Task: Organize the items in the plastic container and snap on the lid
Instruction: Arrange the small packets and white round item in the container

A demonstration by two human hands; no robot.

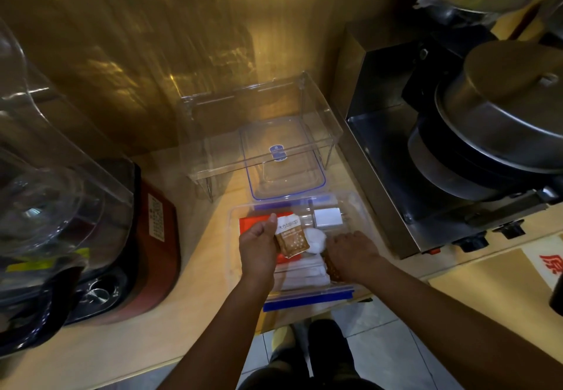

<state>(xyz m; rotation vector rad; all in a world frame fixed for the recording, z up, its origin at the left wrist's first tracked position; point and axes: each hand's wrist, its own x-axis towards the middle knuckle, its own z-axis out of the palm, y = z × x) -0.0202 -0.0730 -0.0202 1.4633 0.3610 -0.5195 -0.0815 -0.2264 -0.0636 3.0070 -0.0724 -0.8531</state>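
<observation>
Over the open plastic container, the left hand pinches a brown sachet clear of its contents, seemingly freeing room. Right of it, the right hand reaches inside; its grip is hidden. Beyond the container the lid waits.

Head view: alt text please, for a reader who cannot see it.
A person's left hand holds a brown packet over an open plastic container on a wooden counter; the right hand reaches inside. Its clear lid lies behind.
</observation>
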